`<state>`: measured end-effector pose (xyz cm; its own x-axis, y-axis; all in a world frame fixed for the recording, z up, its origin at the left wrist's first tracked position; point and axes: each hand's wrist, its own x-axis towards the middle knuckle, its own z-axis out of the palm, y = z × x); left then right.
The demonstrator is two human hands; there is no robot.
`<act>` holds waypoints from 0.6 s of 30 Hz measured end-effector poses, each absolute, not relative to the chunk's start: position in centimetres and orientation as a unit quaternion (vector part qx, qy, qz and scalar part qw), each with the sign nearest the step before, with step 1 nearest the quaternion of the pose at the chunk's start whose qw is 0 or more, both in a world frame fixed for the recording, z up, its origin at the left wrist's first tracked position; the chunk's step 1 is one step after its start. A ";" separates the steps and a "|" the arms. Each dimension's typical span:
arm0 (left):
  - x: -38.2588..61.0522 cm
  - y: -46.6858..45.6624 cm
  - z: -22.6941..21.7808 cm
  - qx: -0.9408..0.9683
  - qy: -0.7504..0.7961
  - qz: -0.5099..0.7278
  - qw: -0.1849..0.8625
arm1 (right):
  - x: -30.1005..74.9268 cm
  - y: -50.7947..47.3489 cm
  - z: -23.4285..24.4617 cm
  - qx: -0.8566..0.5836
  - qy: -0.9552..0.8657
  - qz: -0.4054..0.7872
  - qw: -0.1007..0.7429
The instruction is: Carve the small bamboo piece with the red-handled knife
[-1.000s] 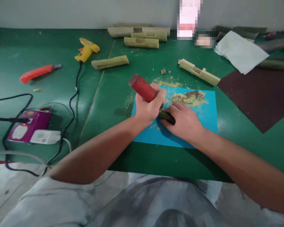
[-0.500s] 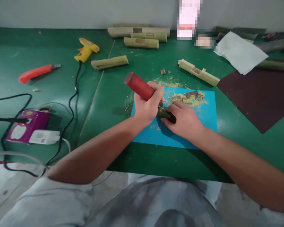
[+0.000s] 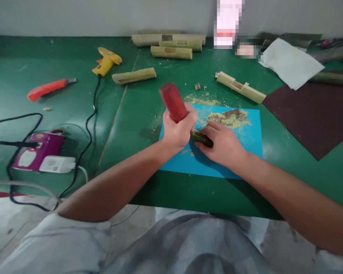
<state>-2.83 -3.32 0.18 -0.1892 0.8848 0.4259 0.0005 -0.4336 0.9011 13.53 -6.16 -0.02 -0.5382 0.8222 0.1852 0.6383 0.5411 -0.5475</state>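
My left hand (image 3: 177, 126) is closed around a thick red wooden handle (image 3: 174, 102), whose blunt end points up and away to the left. What lies at the handle's lower end is hidden by the fingers. A short dark green bamboo piece (image 3: 201, 137) comes out from beside that fist. The fingers of my right hand (image 3: 221, 141) are wrapped round its near end. Both hands are over a blue sheet (image 3: 171, 161), on which sawdust and several brown sandpaper scraps (image 3: 231, 113) lie just beyond the right hand.
A notched bamboo tube (image 3: 240, 87) lies beyond the sheet, near brown sandpaper (image 3: 311, 114) and white paper (image 3: 291, 62). More bamboo tubes (image 3: 171, 52) rest at the back. Leftward are a yellow glue gun (image 3: 106, 61), a red utility knife (image 3: 48, 90) and a corded purple power box (image 3: 50, 146).
The red handle has swung more upright, its free end moving right, as my left wrist turned. My right hand and the bamboo piece stay nearly in place. The view shifts slightly.
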 end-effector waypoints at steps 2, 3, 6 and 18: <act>-2.7 -3.2 0.1 0.530 0.410 0.667 0.327 | 13.5 -6.2 0.0 -0.436 -0.849 0.207 0.214; -2.6 -3.1 0.0 0.534 0.407 0.668 0.321 | 13.4 -6.2 0.1 -0.439 -0.849 0.207 0.210; -2.5 -3.1 -0.1 0.566 0.395 0.659 0.300 | 13.3 -6.4 0.3 -0.447 -0.847 0.208 0.197; -2.7 -3.1 -0.1 0.579 0.394 0.642 0.312 | 13.3 -6.4 0.0 -0.441 -0.847 0.212 0.205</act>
<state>-2.68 -3.13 -0.13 -0.1347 0.8568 0.4978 0.0568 -0.4948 0.8671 13.30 -6.42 0.03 -0.5262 0.8350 0.1609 0.6607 0.5205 -0.5409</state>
